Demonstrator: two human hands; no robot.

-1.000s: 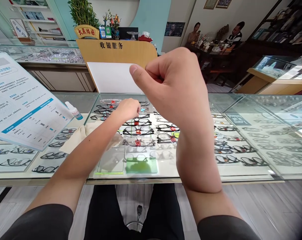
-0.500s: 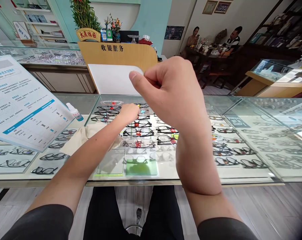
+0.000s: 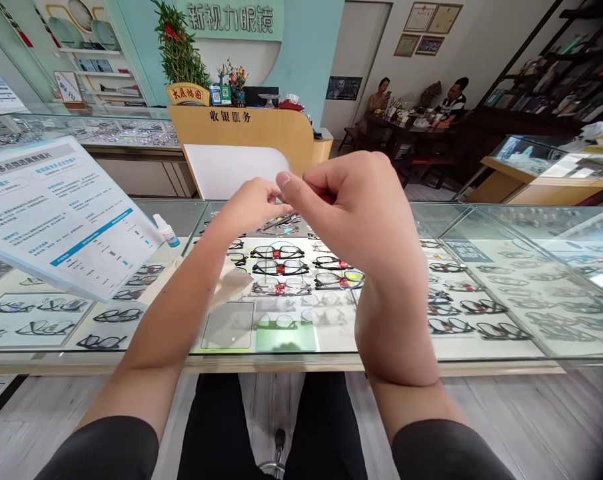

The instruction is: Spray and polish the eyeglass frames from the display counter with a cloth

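Observation:
My right hand [image 3: 354, 210] is raised above the glass counter with its fingers curled in and the thumb toward them. My left hand [image 3: 254, 205] is lifted beside it, fingers bent together, its fingertips close to the right thumb. Anything small in either hand is hidden or too fine to make out. Below them, rows of eyeglasses [image 3: 280, 268] with red tags show through the glass countertop [image 3: 336, 333]. A beige cloth [image 3: 234, 283] lies partly under my left forearm.
On the left are a printed sheet [image 3: 81, 220] and a small white bottle [image 3: 166, 231] with blue liquid. A wooden cashier desk [image 3: 261, 127] stands beyond the counter. Two people sit at a table at the back right. Another display case [image 3: 546, 160] stands at right.
My left hand has risen from the countertop toward my right hand, which stays closed in nearly the same spot. The camera view has tilted up slightly.

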